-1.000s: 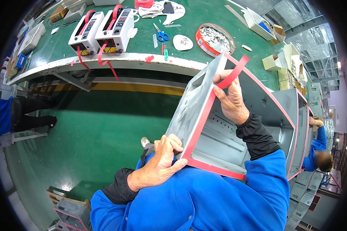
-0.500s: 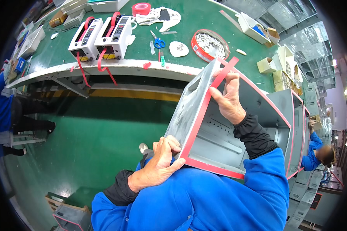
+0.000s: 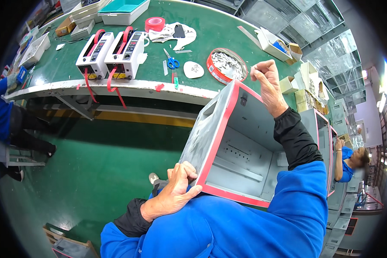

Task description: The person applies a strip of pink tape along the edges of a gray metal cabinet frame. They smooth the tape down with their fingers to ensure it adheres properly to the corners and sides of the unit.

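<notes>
A grey metal box [image 3: 262, 168] leans open side up against my body, with red tape [image 3: 219, 142] along the rim of its opening. At its near left corner my left hand [image 3: 174, 191] is closed, thumb on the taped rim and curled fingers against the outer side wall. My right hand [image 3: 268, 86] is raised above the far right part of the opening, apart from the box. Its fingers are curled into a pinch; whatever they hold, if anything, is hidden. At the far corner the tape follows the rim, slightly wavy down the left edge.
On the green workbench [image 3: 159, 58] stand two tape dispensers [image 3: 124, 56] with red strips hanging down. Blue-handled scissors [image 3: 173, 62] and a round tub of small pieces [image 3: 225, 66] lie nearby. More taped boxes [image 3: 322, 137] stand at right, where another person [image 3: 348, 161] works.
My right hand has let go of the tape at the far left rim and lifted up and right. The loose tape end past the far corner is gone. My left hand stays at the near corner.
</notes>
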`<move>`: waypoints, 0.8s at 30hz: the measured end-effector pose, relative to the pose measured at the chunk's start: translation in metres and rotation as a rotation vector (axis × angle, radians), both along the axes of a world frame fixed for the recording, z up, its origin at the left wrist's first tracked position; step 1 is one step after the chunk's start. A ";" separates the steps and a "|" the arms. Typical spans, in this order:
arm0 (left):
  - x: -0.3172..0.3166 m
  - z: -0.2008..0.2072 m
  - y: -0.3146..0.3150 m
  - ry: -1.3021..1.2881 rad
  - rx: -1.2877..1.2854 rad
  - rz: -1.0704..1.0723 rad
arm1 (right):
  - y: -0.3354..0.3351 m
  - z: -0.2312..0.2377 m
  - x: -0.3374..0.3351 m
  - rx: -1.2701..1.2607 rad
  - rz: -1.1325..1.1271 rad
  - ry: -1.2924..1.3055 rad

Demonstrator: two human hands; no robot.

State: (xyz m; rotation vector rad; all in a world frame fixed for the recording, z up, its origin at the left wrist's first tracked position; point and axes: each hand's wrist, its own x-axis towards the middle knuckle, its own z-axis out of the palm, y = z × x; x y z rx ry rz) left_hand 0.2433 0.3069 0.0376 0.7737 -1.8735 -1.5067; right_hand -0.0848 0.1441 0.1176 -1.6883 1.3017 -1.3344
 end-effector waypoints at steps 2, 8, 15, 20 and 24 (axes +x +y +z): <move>0.001 0.001 -0.001 -0.008 -0.006 0.003 | 0.008 -0.002 0.000 0.034 -0.003 0.041; 0.004 0.000 -0.003 -0.040 0.035 -0.073 | 0.060 -0.031 0.019 0.256 -0.024 -0.177; 0.001 -0.003 -0.002 0.006 -0.006 -0.014 | 0.037 -0.025 0.038 0.111 -0.044 -0.604; 0.001 -0.002 -0.002 0.010 -0.002 -0.012 | 0.019 -0.011 0.026 0.039 -0.011 -0.275; 0.001 0.001 -0.002 0.004 -0.027 -0.006 | 0.013 -0.007 0.013 0.056 0.065 -0.116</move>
